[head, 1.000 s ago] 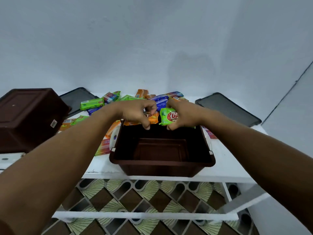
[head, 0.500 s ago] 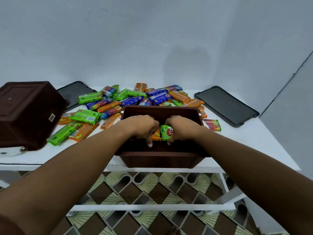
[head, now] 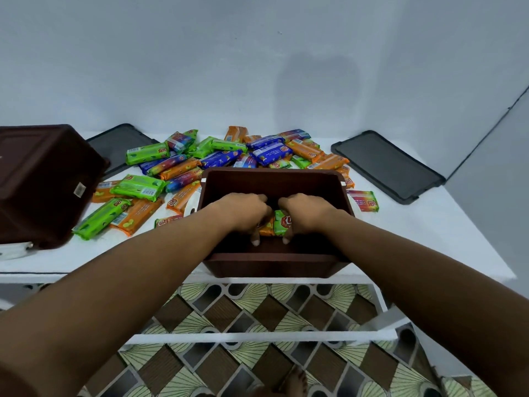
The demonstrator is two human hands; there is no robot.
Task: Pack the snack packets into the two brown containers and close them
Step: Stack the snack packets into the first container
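Observation:
An open brown container (head: 274, 179) stands at the table's front edge. Both my hands are down inside it. My left hand (head: 243, 210) grips an orange snack packet (head: 266, 227), and my right hand (head: 307, 211) grips a green snack packet (head: 282, 224) beside it. A heap of several green, orange and blue snack packets (head: 223, 159) lies on the white table (head: 429, 224) behind and left of the container. A second brown container (head: 43, 179) lies tipped over at the far left. Two dark lids, one (head: 386, 164) at the back right and one (head: 117, 144) at the back left, lie flat.
A white wall rises close behind the table. Below the table's front edge are white frame bars (head: 257, 336) and a patterned tiled floor (head: 229, 310). A loose packet (head: 363, 200) lies just right of the open container.
Both hands have carried their packets from above the container's far rim down into it. The view has tilted, showing more of the packet heap.

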